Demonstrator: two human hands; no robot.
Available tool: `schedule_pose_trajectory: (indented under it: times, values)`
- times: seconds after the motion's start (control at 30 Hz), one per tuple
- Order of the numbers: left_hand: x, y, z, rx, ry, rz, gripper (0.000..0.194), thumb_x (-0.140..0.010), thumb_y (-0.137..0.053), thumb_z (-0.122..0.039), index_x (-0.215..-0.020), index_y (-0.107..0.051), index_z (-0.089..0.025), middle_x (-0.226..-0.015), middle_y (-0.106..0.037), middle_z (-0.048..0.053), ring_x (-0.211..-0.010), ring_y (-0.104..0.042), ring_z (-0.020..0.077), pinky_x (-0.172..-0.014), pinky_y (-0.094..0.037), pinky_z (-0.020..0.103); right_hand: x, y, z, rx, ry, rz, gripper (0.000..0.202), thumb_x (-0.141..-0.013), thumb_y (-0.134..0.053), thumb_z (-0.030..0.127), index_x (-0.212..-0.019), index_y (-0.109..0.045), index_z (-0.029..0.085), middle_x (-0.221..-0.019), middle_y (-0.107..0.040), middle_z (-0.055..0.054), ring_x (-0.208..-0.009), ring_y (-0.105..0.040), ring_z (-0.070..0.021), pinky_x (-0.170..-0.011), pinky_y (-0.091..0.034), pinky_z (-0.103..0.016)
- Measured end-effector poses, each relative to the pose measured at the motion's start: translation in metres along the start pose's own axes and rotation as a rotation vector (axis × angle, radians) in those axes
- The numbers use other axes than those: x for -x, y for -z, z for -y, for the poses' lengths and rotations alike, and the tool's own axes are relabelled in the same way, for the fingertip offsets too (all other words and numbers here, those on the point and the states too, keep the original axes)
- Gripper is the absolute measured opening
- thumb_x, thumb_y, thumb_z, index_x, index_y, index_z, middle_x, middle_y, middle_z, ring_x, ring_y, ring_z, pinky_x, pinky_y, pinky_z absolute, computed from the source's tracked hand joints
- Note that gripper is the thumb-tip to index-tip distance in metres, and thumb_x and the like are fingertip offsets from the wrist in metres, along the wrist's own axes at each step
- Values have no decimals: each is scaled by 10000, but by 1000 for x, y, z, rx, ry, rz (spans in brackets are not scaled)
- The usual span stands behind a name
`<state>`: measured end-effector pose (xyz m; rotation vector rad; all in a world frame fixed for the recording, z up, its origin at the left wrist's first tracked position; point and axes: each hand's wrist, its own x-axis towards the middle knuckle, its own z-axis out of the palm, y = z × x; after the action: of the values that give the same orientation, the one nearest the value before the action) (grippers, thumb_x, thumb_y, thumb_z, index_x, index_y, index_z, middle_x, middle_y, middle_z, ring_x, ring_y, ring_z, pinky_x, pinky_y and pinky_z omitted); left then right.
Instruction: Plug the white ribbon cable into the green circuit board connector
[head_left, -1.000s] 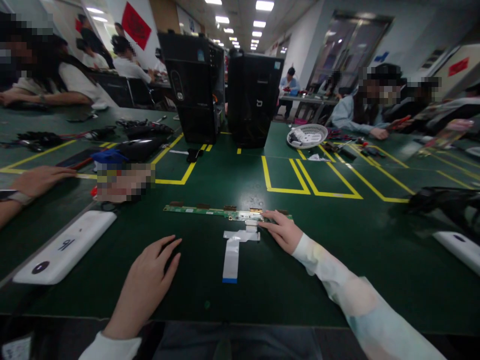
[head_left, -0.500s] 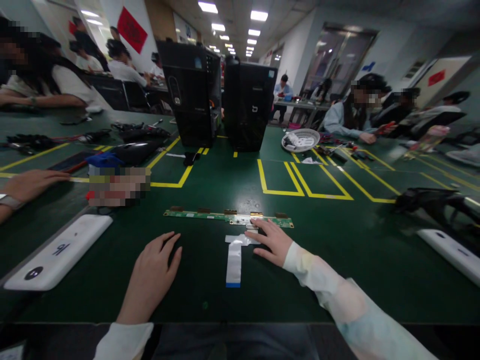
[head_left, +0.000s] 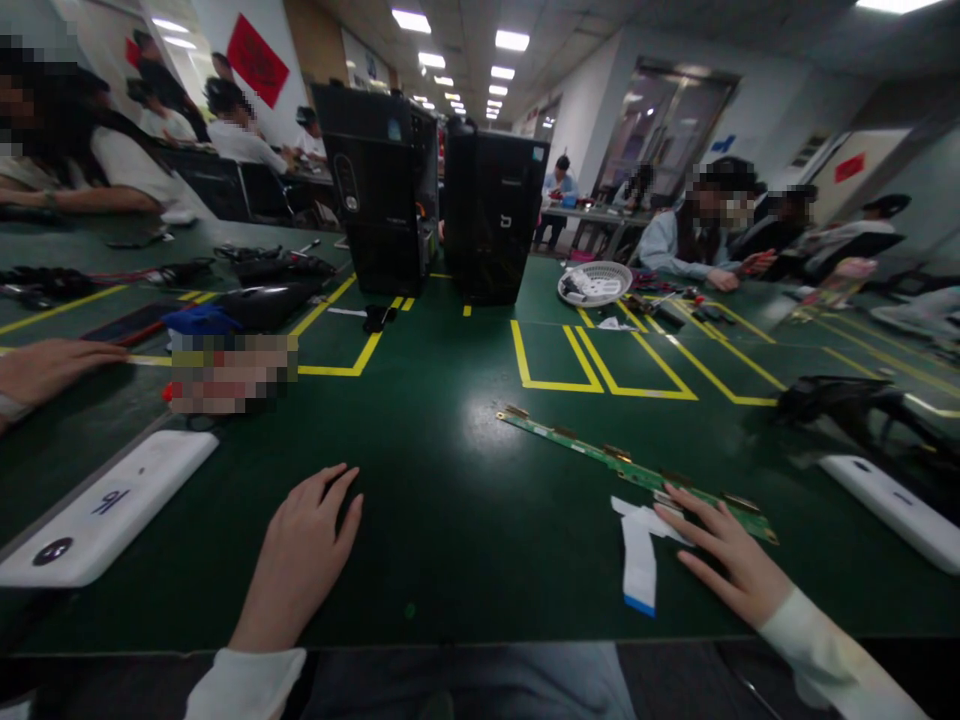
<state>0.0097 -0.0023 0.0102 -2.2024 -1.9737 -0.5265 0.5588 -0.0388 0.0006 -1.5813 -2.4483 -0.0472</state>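
Observation:
A long, narrow green circuit board (head_left: 570, 444) lies slanted on the dark green table (head_left: 480, 560), its right end nearer to me. From its right part comes a white ribbon cable (head_left: 639, 560) with a blue end, lying folded on the table. My right hand (head_left: 731, 555) rests over the board's right part, fingers spread, fingertips on the board and near the cable's connector, which they partly cover. Flat on the table at the left lies my left hand (head_left: 300, 555), fingers loosely stretched, holding nothing and apart from the board.
Two black computer towers (head_left: 491, 210) stand at the back. A white basket (head_left: 596, 284) is behind yellow tape outlines. White devices lie left (head_left: 112, 510) and right (head_left: 892, 510). At the left is another person's hand (head_left: 56, 375), near a blue cloth-like item (head_left: 202, 318).
My right hand has slid the circuit board and its ribbon cable to the right and toward me, turning the board aslant. My left hand has stayed in place.

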Motion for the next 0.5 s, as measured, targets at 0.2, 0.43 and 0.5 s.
schedule_pose_trajectory:
  times: [0.2, 0.43, 0.5]
  values:
    - [0, -1, 0, -2, -10, -10, 489, -935, -370, -401, -1232, -597, -87, -1247, -586, 193, -1141, -564, 320, -954, -477, 479, 40, 0, -55, 43, -236, 34, 609, -923, -285, 611, -1356, -549, 273, -1468, -439, -127, -1339, -412, -349, -1012, -386, -632]
    - [0, 1, -1, -11, -6, 9, 491, -939, -370, -403, -1250, -585, -90, -1259, -580, 189, -1156, -555, 317, -963, -473, 475, 31, -5, -73, 97, -498, 13, 654, -865, -249, 629, -1354, -533, 301, -1418, -497, -129, -1307, -454, -352, -923, -459, -633]
    - [0, 2, -3, -14, 4, 14, 491, -939, -369, -400, -1250, -585, -88, -1257, -581, 191, -1155, -556, 317, -960, -475, 476, 28, -8, -76, 176, -533, -16, 625, -878, -240, 584, -1353, -532, 304, -1394, -519, -136, -1286, -481, -341, -866, -503, -599]
